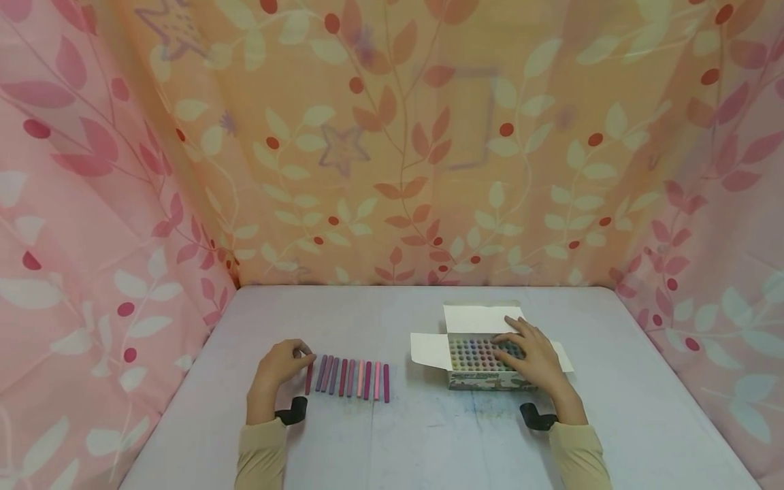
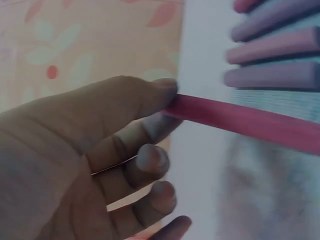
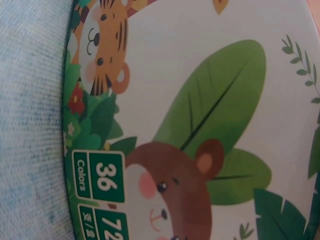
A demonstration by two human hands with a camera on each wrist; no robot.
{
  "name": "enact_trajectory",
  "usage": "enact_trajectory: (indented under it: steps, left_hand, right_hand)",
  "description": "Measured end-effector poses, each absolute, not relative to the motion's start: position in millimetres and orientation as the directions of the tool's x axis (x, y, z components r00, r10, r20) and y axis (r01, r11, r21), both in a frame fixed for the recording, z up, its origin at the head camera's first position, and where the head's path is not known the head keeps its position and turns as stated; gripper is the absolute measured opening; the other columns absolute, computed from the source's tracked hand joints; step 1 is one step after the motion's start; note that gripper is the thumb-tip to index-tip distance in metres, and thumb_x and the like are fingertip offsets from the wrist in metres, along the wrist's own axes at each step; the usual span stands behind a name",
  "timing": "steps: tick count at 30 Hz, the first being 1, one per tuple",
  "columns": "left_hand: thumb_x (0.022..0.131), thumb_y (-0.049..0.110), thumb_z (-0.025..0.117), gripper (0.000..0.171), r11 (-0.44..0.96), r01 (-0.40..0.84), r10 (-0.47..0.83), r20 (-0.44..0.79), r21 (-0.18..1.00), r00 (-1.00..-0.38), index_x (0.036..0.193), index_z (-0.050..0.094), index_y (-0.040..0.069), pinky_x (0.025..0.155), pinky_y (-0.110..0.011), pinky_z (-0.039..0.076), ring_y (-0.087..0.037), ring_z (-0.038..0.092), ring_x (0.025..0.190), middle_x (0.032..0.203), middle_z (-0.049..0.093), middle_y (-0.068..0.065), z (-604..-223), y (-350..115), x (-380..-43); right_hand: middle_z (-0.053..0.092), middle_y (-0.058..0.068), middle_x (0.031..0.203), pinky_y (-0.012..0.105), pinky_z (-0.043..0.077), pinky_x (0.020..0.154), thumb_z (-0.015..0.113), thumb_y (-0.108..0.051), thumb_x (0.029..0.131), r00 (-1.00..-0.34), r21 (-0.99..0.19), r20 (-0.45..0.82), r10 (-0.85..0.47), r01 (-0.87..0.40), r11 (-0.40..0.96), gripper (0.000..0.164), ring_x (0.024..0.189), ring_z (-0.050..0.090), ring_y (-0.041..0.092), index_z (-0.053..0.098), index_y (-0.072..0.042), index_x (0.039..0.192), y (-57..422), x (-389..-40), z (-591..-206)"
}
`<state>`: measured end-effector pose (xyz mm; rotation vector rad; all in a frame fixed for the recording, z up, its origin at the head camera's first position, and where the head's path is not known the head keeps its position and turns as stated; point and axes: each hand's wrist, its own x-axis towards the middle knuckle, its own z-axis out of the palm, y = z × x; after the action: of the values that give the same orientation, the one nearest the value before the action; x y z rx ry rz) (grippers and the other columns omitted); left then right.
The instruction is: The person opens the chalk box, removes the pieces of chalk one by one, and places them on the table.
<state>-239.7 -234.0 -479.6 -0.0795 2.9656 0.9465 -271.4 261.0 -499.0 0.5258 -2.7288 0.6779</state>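
Note:
Between the thumb and index finger of my left hand [image 1: 284, 364] is the upper end of a dark pink chalk stick [image 2: 245, 122]. In the head view it stands at the left end of a row of several purple, pink and magenta chalk sticks [image 1: 351, 378] on the table. My right hand [image 1: 534, 354] is over the right part of an open chalk box [image 1: 490, 381], fingers spread above the colored chalk ends [image 1: 471, 352] packed inside. The right wrist view shows only the printed box front [image 3: 200, 115], with a bear, a tiger and leaves; the right fingers are hidden there.
The box's white lid [image 1: 480, 318] is folded back, and a side flap [image 1: 429, 349] sticks out toward the row. Faint bluish smudges mark the white table [image 1: 429, 449]. Leaf-patterned curtains [image 1: 398, 170] enclose the back and sides.

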Motion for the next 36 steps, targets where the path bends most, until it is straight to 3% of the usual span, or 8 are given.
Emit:
enact_trajectory:
  steps: [22, 31, 36]
  left_hand:
    - [0.081, 0.031, 0.069, 0.022, 0.816, -0.082, -0.109, 0.013, 0.572, -0.994, 0.089, 0.068, 0.01, 0.059, -0.032, 0.038, -0.017, 0.05, 0.068, 0.074, 0.058, -0.002, -515.2, -234.4, -249.4]
    - [0.081, 0.029, 0.069, 0.022, 0.812, -0.054, -0.102, 0.05, 0.581, -0.994, 0.09, 0.068, 0.01, 0.062, -0.034, 0.041, -0.019, 0.052, 0.071, 0.079, 0.059, -0.004, -507.7, -231.4, -249.6]
    - [0.082, 0.03, 0.069, 0.021, 0.819, -0.004, -0.091, 0.122, 0.573, -0.988, 0.093, 0.068, 0.012, 0.067, -0.041, 0.045, -0.024, 0.057, 0.08, 0.092, 0.062, -0.008, -501.2, -224.9, -252.4]
  right_hand:
    - [0.044, 0.015, 0.138, 0.06, 0.019, 0.104, 0.071, -0.032, 0.08, -0.875, -0.391, 0.398, -0.277, -0.434, 0.812, 0.026, 0.132, 0.03, 0.041, 0.067, -0.02, 0.102, 259.4, -267.1, -504.3]
    - [0.06, 0.012, 0.12, 0.059, 0.019, 0.104, 0.077, -0.029, 0.074, -0.766, -0.242, 0.575, -0.288, -0.495, 0.835, 0.027, 0.113, 0.052, 0.032, 0.065, -0.017, 0.096, 259.6, -273.2, -505.1]
    - [0.062, 0.011, 0.116, 0.06, 0.02, 0.104, 0.078, -0.032, 0.072, -0.758, -0.221, 0.586, -0.286, -0.49, 0.844, 0.032, 0.108, 0.055, 0.031, 0.064, -0.018, 0.097, 258.4, -276.2, -502.6]
